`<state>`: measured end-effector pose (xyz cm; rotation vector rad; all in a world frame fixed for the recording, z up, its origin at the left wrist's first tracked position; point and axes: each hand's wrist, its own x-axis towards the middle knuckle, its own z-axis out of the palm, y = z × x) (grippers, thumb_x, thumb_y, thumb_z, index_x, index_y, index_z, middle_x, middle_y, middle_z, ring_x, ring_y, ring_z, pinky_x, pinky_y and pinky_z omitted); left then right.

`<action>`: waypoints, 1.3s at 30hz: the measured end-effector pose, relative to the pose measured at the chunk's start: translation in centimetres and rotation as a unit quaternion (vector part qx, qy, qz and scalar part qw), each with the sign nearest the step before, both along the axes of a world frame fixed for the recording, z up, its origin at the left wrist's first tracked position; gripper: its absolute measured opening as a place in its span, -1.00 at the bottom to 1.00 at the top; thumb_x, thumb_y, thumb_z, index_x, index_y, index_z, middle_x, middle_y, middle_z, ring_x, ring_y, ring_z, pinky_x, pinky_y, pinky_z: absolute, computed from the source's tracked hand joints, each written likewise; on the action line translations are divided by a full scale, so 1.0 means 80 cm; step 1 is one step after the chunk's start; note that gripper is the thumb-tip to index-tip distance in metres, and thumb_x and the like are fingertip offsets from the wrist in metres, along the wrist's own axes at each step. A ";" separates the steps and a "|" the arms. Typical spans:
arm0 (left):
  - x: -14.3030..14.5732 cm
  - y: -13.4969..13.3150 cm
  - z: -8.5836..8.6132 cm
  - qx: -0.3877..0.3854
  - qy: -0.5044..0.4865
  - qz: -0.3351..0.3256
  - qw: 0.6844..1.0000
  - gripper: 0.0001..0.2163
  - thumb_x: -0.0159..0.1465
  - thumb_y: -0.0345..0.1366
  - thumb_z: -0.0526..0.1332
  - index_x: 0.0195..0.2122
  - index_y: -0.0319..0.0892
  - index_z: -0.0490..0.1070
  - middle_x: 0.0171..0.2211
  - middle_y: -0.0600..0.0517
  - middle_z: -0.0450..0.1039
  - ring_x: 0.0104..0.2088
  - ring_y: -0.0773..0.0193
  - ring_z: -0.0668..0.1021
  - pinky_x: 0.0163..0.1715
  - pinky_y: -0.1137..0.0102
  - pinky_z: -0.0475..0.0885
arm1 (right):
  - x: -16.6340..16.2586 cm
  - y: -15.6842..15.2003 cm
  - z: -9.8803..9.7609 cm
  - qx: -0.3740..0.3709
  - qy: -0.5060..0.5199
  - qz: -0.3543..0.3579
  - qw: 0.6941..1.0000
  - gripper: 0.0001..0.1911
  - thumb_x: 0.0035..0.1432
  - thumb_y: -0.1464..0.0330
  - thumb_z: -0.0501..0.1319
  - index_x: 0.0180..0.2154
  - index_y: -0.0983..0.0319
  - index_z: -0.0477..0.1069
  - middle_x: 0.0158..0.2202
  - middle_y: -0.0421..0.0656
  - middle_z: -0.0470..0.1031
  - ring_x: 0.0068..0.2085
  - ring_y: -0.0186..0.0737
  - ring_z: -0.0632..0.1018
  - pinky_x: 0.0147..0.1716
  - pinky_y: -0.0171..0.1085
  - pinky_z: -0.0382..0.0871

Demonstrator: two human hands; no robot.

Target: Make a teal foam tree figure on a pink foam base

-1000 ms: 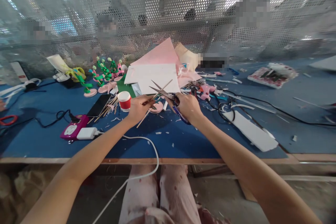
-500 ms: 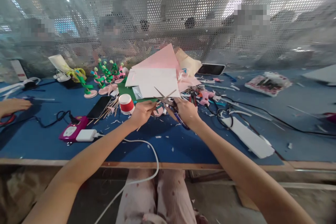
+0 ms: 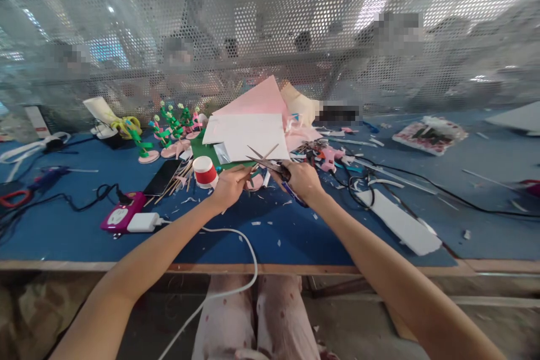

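My right hand (image 3: 300, 179) grips a pair of scissors (image 3: 265, 161) with blue handles, the blades spread apart and pointing left and away. My left hand (image 3: 228, 184) is closed on a thin wooden stick (image 3: 240, 169) whose tip lies between the blades. Both hands hover over the blue table (image 3: 270, 225) near its middle. A pink disc (image 3: 255, 181) lies just under them. A small red and white cup (image 3: 206, 171) stands to the left of my left hand.
White and pink sheets (image 3: 248, 124) are piled behind the hands. Green and pink paper flowers (image 3: 171, 124) stand at back left. A phone (image 3: 161, 177), loose sticks (image 3: 172, 180), a pink power strip (image 3: 120, 216) with a white charger (image 3: 143, 222) and cable lie left. A glue gun (image 3: 329, 156), cords and a white foam strip (image 3: 399, 219) lie right. A perforated screen (image 3: 270, 28) closes the back.
Both hands stayed together with stick and scissors; the blades closed slightly. Another person's hand showed at the left edge half a second ago and has gone.
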<state>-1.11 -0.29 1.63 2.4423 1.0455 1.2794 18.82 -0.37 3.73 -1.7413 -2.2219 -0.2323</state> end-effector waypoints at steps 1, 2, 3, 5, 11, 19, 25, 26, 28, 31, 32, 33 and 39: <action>0.001 0.000 -0.001 -0.004 0.007 -0.003 1.000 -0.77 0.28 -0.40 0.02 -0.21 -0.24 0.47 -0.55 0.06 0.37 -0.59 0.43 0.42 -0.55 0.53 0.33 | 0.000 0.000 -0.001 -0.009 -0.006 0.004 1.000 -0.75 0.12 0.27 0.03 -0.30 0.26 0.40 -0.34 -0.01 0.55 -0.30 -0.11 0.54 -0.46 -0.32 0.16; 0.001 0.000 -0.003 -0.007 0.014 -0.011 1.000 -0.77 0.28 -0.40 0.02 -0.22 -0.24 0.46 -0.55 0.06 0.36 -0.60 0.43 0.41 -0.55 0.53 0.33 | -0.001 0.001 -0.001 -0.014 -0.010 0.010 1.000 -0.77 0.11 0.29 0.04 -0.30 0.26 0.39 -0.33 -0.01 0.55 -0.29 -0.11 0.54 -0.46 -0.32 0.15; 0.002 0.001 -0.004 -0.010 0.018 -0.021 1.000 -0.78 0.27 -0.41 0.02 -0.24 -0.25 0.46 -0.55 0.07 0.36 -0.60 0.43 0.41 -0.55 0.53 0.34 | -0.001 0.001 -0.002 -0.016 -0.011 0.020 1.000 -0.78 0.10 0.29 0.05 -0.29 0.26 0.38 -0.32 -0.01 0.54 -0.28 -0.12 0.54 -0.47 -0.32 0.14; 0.002 0.002 -0.006 -0.015 0.021 -0.039 0.999 -0.79 0.26 -0.43 0.02 -0.27 -0.27 0.46 -0.55 0.07 0.36 -0.60 0.44 0.41 -0.55 0.53 0.35 | -0.002 0.001 -0.002 -0.015 -0.003 0.036 0.999 -0.78 0.10 0.28 0.05 -0.28 0.26 0.35 -0.31 -0.02 0.54 -0.29 -0.13 0.53 -0.48 -0.32 0.13; -0.003 0.005 -0.003 0.002 -0.004 -0.028 1.000 -0.77 0.24 -0.47 0.04 -0.21 -0.25 0.47 -0.53 0.06 0.40 -0.59 0.44 0.43 -0.53 0.53 0.36 | 0.002 0.001 0.003 -0.023 -0.003 0.019 1.000 -0.72 0.13 0.24 0.01 -0.37 0.27 0.40 -0.40 -0.03 0.55 -0.34 -0.16 0.53 -0.46 -0.33 0.13; -0.006 0.010 -0.012 0.011 0.002 -0.027 1.000 -0.78 0.26 -0.41 0.04 -0.21 -0.25 0.47 -0.56 0.06 0.39 -0.60 0.42 0.44 -0.52 0.52 0.36 | 0.000 0.005 -0.008 0.008 0.007 0.021 1.000 -0.65 0.13 0.11 0.02 -0.32 0.25 0.38 -0.34 -0.03 0.53 -0.29 -0.14 0.52 -0.46 -0.32 0.11; -0.007 0.009 -0.018 0.019 -0.005 -0.031 0.999 -0.76 0.28 -0.36 0.03 -0.17 -0.21 0.47 -0.56 0.06 0.37 -0.59 0.42 0.42 -0.54 0.52 0.34 | 0.000 0.005 -0.007 0.003 0.005 0.039 0.999 -0.73 0.13 0.20 0.04 -0.28 0.25 0.34 -0.30 -0.04 0.52 -0.28 -0.19 0.51 -0.46 -0.33 0.11; -0.007 0.009 -0.017 0.022 -0.006 -0.029 0.999 -0.76 0.28 -0.35 0.03 -0.17 -0.21 0.47 -0.56 0.06 0.37 -0.59 0.42 0.42 -0.54 0.52 0.34 | 0.000 0.005 -0.006 0.000 0.004 0.038 0.999 -0.73 0.13 0.20 0.03 -0.30 0.24 0.35 -0.31 -0.05 0.52 -0.28 -0.19 0.51 -0.46 -0.33 0.11; -0.007 0.009 -0.016 0.028 -0.007 -0.027 0.999 -0.76 0.28 -0.33 0.03 -0.17 -0.21 0.47 -0.58 0.07 0.36 -0.59 0.42 0.41 -0.55 0.52 0.34 | 0.002 0.006 -0.005 -0.009 -0.001 0.034 0.999 -0.69 0.13 0.16 0.01 -0.35 0.23 0.38 -0.36 -0.06 0.53 -0.32 -0.19 0.52 -0.47 -0.33 0.11; -0.008 0.009 -0.014 0.030 -0.015 -0.035 0.999 -0.76 0.28 -0.33 0.03 -0.15 -0.20 0.47 -0.60 0.09 0.34 -0.60 0.43 0.42 -0.54 0.52 0.34 | 0.005 0.008 -0.005 -0.008 -0.007 0.025 1.000 -0.61 0.12 0.09 0.00 -0.39 0.24 0.40 -0.45 -0.07 0.53 -0.37 -0.18 0.52 -0.47 -0.33 0.12; -0.008 0.010 -0.013 0.028 -0.020 -0.040 0.999 -0.76 0.28 -0.33 0.04 -0.15 -0.21 0.46 -0.60 0.09 0.34 -0.60 0.43 0.42 -0.54 0.53 0.35 | 0.005 0.008 -0.005 -0.004 -0.009 0.024 1.000 -0.59 0.11 0.07 0.00 -0.39 0.24 0.41 -0.46 -0.06 0.53 -0.37 -0.17 0.52 -0.46 -0.33 0.13; -0.008 0.010 -0.013 0.026 -0.026 -0.045 0.998 -0.76 0.28 -0.33 0.04 -0.15 -0.21 0.46 -0.59 0.09 0.34 -0.61 0.44 0.42 -0.54 0.53 0.35 | 0.006 0.008 -0.004 -0.001 -0.009 0.022 1.000 -0.59 0.11 0.06 0.00 -0.39 0.25 0.41 -0.45 -0.06 0.53 -0.36 -0.17 0.52 -0.46 -0.33 0.13; -0.006 0.007 -0.014 0.030 -0.025 -0.039 0.998 -0.75 0.29 -0.32 0.02 -0.15 -0.21 0.46 -0.57 0.08 0.34 -0.61 0.45 0.41 -0.56 0.54 0.34 | 0.003 0.002 -0.002 0.021 0.007 0.020 1.000 -0.68 0.07 0.12 0.08 -0.35 0.24 0.36 -0.37 -0.05 0.52 -0.30 -0.15 0.51 -0.45 -0.33 0.11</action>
